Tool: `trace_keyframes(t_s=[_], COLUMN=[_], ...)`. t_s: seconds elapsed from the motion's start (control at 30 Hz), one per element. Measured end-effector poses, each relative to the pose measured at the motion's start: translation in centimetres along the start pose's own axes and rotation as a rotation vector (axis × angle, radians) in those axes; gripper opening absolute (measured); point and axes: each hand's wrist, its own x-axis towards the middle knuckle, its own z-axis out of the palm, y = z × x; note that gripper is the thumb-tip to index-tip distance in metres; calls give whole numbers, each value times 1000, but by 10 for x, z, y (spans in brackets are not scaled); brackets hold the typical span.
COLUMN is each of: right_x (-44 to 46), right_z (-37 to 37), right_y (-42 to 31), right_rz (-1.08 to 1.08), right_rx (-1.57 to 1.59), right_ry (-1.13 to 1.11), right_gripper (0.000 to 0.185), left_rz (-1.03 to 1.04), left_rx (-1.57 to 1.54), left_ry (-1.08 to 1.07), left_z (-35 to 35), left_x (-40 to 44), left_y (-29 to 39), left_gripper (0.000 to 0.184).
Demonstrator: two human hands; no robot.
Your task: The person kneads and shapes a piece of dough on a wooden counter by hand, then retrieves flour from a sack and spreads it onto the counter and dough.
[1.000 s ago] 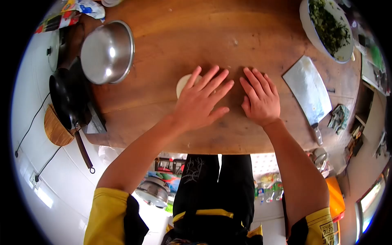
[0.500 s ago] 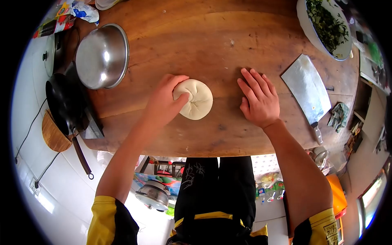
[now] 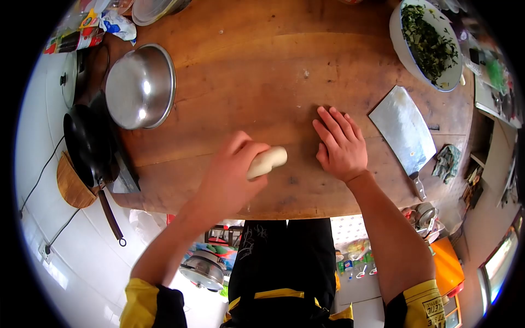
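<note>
My left hand [image 3: 229, 172] is closed on a pale piece of dough [image 3: 272, 160], fingers over the far side and thumb on the near side. The dough is folded or turned on edge, and its left part is hidden by the hand. My right hand [image 3: 343, 145] lies flat on the wooden table [image 3: 257, 71] with its fingers stretched out, holding nothing. To the right of that hand a cleaver [image 3: 406, 131] rests on the table, its handle toward the near edge.
A metal bowl [image 3: 139, 87] sits upside down at the left. At the far right stands a white bowl [image 3: 402, 41] of chopped greens. A crumpled cloth [image 3: 448, 163] lies by the cleaver. Off the left side are a black frying pan [image 3: 85, 142] and a round wooden board [image 3: 74, 183].
The dough was a round, pleated disc lying flat. My left hand has gripped it, turned or folded it, and brought it nearer the table's front edge. My right hand stays flat.
</note>
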Motion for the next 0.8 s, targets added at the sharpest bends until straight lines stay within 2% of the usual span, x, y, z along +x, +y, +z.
trace_keyframes(t_s=[0.03, 0.1, 0.13, 0.17, 0.23, 0.3, 0.37, 0.5, 0.57, 0.73, 0.8], right_x=[-1, -1, 0, -1, 2, 1, -1, 2, 2, 3, 2], right_z=[0, 2, 1, 0, 1, 0, 1, 0, -1, 0, -1], right_y=[1, 1, 1, 0, 0, 0, -1, -1, 1, 1, 1], right_rz=[3, -12, -19, -10, -7, 0, -4, 5, 3, -1, -2], right_rx=[-8, 1, -3, 0, 4, 13, 3, 2, -3, 7, 5], right_ry=[4, 29, 35, 16, 5, 7, 15, 15, 7, 19, 22], right_gripper=[42, 43, 43, 43, 43, 44, 43, 42, 41, 41, 40], left_rz=[9, 195, 287, 285, 561, 564, 274, 209, 19, 72, 23], left_rx=[-1, 344, 469, 474, 573, 456, 390, 476, 507, 450, 153], left_ry=[1, 337, 383, 390, 205, 213, 363, 477, 514, 464, 410], left_z=[3, 16, 32, 39, 48, 54, 61, 62, 67, 55, 51], left_x=[2, 2, 1, -3, -9, -10, 0, 71, 86, 90, 94], left_y=[1, -8, -30, -45, -65, -60, -48, -25, -27, -30, -45], left_gripper=[39, 44, 49, 49, 49, 47, 47, 51, 55, 55, 47])
